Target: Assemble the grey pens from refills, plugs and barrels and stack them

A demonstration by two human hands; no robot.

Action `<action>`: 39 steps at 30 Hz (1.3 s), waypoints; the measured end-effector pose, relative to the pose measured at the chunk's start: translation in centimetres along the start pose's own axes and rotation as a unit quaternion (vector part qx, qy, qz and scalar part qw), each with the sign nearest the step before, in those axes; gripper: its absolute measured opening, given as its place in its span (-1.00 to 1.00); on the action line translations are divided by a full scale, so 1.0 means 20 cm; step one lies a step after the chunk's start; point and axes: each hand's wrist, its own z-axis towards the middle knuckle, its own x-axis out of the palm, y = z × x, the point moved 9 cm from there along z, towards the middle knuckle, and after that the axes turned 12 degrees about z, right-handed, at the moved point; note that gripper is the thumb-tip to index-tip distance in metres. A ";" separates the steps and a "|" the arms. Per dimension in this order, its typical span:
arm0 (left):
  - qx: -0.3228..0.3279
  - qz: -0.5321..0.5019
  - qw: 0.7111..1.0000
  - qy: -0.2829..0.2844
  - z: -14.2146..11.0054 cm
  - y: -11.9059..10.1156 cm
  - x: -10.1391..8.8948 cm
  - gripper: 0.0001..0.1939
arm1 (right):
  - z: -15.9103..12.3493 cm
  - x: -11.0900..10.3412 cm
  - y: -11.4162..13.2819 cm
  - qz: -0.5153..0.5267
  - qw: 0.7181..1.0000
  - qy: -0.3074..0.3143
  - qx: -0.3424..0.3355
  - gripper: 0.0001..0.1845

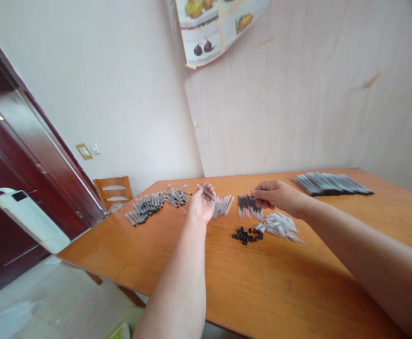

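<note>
1. Two hands; one slim tube [206, 191], grey and pen-like, lies in the left hand [199, 209], above the tabletop [234, 287]
2. Roughly twenty black caps [244, 236] sit in a loose cluster, nearest the tabletop's front edge; one heap of white pointed pieces [280, 225] lies just beside them, overlapping too much to count
3. One short row of pale tubes [223, 206] lies beside the left hand, and one row of dark-cored sticks [246, 206] by the right hand [276, 195]; both too blurred for exact counts
4. Dozens of black-ended tubes [147, 207] spread at left; one long row of grey sticks [329, 183] lies at far right
5. Left palm faces up, fingers loosely curled around the tube; right hand faces down, thumb forward; cannot tell whether it pinches anything
</note>
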 end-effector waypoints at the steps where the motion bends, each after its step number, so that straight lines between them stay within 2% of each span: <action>1: -0.002 0.001 1.000 -0.001 0.00 0.00 0.00 -0.88 | 0.00 0.00 -0.01 -0.003 1.000 0.000 0.001 -0.74; 9: 0.009 0.042 0.999 0.019 -0.01 -0.01 0.03 -0.87 | 0.03 -0.02 -0.06 -0.029 1.000 -0.003 0.008 -0.74; 18: 0.010 0.092 0.991 0.096 -0.08 -0.02 0.12 -0.77 | 0.03 -0.01 -0.05 -0.034 0.999 0.009 0.000 -0.72; 32: -0.002 0.082 0.992 0.094 -0.06 -0.01 0.11 -0.78 | 0.02 -0.02 -0.06 -0.048 0.999 -0.003 0.014 -0.77; 39: 0.008 0.149 0.987 0.064 -0.06 0.00 0.09 -0.82 | 0.01 -0.04 -0.04 -0.060 0.998 -0.015 0.021 -0.79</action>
